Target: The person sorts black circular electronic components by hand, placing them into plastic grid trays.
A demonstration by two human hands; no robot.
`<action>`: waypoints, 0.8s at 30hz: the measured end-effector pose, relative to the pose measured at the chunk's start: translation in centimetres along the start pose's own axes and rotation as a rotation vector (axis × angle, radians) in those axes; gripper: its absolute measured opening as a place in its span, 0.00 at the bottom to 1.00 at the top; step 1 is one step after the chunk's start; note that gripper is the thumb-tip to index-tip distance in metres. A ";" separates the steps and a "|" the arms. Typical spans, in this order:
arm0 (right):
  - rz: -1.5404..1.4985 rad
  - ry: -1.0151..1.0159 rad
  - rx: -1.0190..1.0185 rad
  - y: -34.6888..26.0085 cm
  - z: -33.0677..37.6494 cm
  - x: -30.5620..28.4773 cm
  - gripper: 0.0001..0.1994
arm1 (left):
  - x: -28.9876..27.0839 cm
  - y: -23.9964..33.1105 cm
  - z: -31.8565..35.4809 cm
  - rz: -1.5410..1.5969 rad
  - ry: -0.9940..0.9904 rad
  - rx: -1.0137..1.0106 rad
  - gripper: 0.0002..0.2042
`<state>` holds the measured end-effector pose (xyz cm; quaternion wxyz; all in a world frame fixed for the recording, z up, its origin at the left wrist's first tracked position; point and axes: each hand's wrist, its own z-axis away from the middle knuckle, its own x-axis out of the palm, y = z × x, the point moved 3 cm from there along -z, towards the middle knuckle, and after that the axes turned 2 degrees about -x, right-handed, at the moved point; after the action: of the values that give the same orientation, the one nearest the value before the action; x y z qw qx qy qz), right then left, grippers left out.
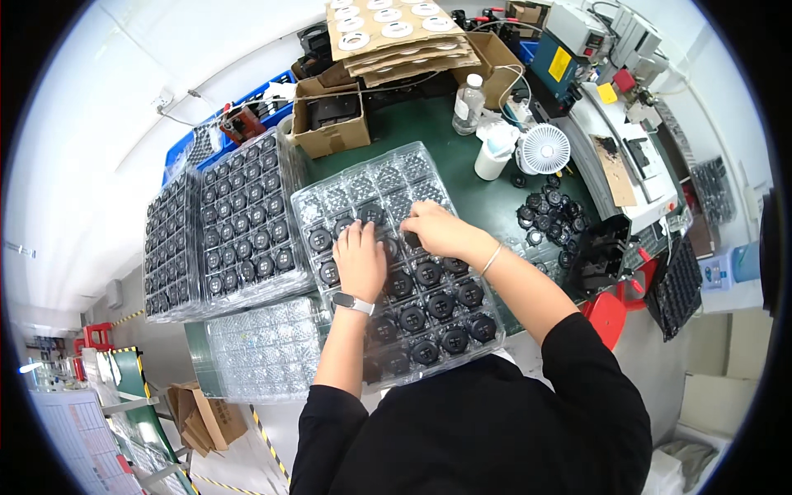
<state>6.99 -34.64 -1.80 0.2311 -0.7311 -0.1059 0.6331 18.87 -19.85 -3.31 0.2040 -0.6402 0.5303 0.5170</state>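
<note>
Both hands work over a clear plastic tray (375,183) on the green table (470,194), its near rows filled with round black parts (426,274). The left hand (360,260) lies flat, fingers spread, palm down on the parts at the tray's middle; it grips nothing I can see. The right hand (435,229), at about two o'clock from the left and just beside it, curls its fingertips down onto a black part (whether it is pinched or only touched, I cannot tell). At nine o'clock lie more filled trays (247,223). At one o'clock stands a small white fan (544,149).
</note>
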 end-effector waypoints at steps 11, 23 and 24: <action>-0.421 0.532 0.172 5.3 6.8 -4.1 0.07 | 2.2 -0.2 -4.7 -0.080 -0.164 -0.047 0.17; 0.139 0.402 1.563 37.7 27.4 -0.7 0.46 | -1.2 5.7 1.8 0.219 -0.113 -0.222 0.15; 0.150 0.401 1.593 38.3 27.6 -0.6 0.45 | -1.9 7.0 3.0 0.210 -0.118 -0.258 0.15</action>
<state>-25.35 -62.65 -21.85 0.6520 -0.4524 0.4674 0.3895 11.53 -19.01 -0.76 0.0956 -0.5707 0.5106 0.6359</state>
